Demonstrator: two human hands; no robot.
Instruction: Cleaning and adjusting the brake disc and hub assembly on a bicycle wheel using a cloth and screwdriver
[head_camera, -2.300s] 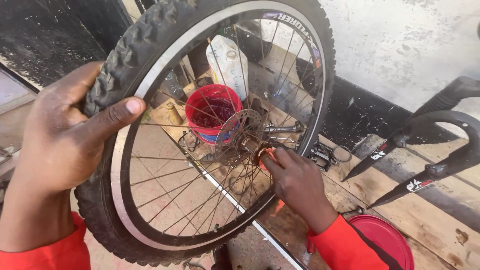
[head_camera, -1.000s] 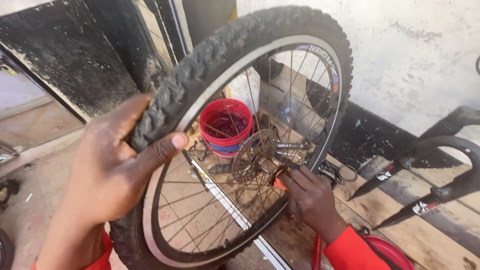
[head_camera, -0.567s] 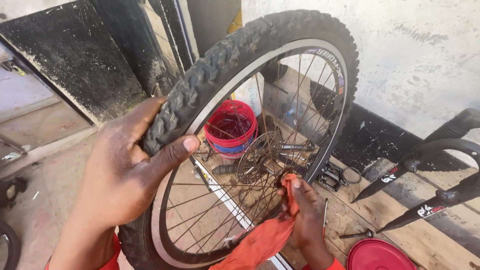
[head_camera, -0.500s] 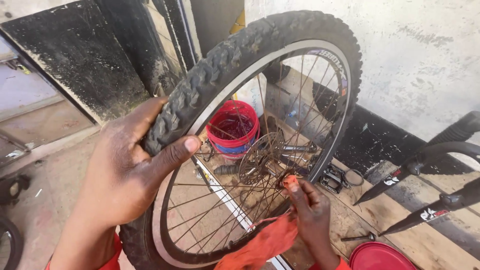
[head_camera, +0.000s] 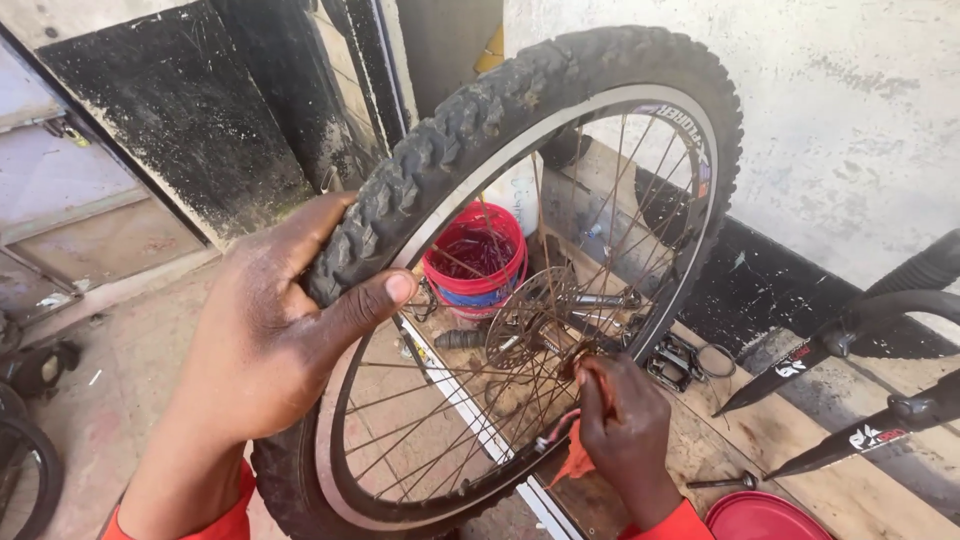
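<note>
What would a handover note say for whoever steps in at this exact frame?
Left hand: grips the tyre of the wheel, thumb over the tread, holding it upright.
Right hand: holds an orange rag pinched at the hub, reaching in among the spokes.
Nearby: red bucket behind the wheel, red lid at lower right, pedal and a small tool on the wooden boards, bike fork at right.
Done: wheel is off the bike and steadied; rag is at the hub.
Left: cannot tell how clean the hub is; rust still shows on it and the spokes.
</note>
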